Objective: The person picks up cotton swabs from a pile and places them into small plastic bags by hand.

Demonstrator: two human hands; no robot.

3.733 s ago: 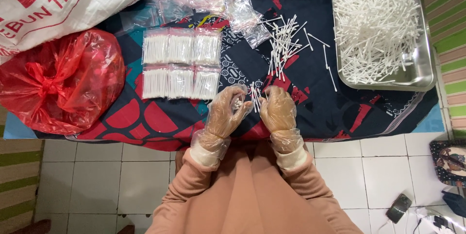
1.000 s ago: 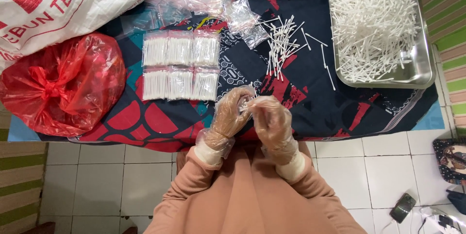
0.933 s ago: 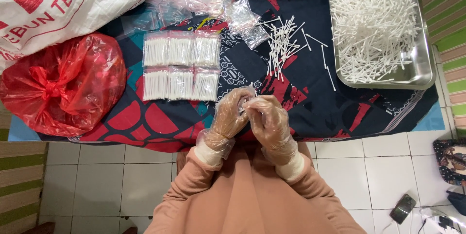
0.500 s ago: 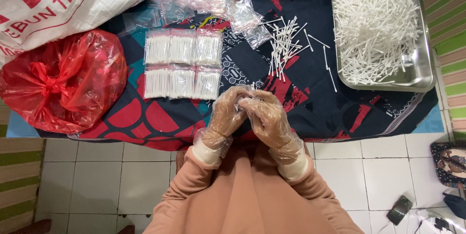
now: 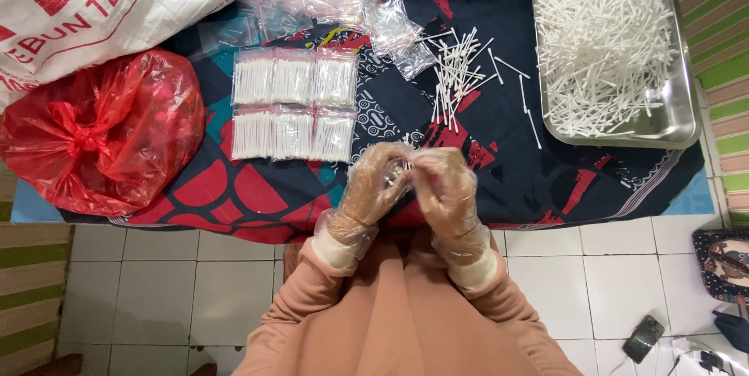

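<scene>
At the cloth's left edge a red plastic bag (image 5: 94, 130) is lying beside six filled packets (image 5: 294, 103) of cotton swabs, and near the front edge the left hand (image 5: 374, 189) and right hand (image 5: 445, 193), both in clear gloves, are pressing together around a small clear pouch (image 5: 399, 172) of swabs, fingertips pinching its top. Sealing it neatly probably means keeping the sticks aligned while pinching the mouth evenly. Loose swabs (image 5: 456, 76) are lying mid-cloth, and the steel tray (image 5: 679, 122) is sitting at the right edge
</scene>
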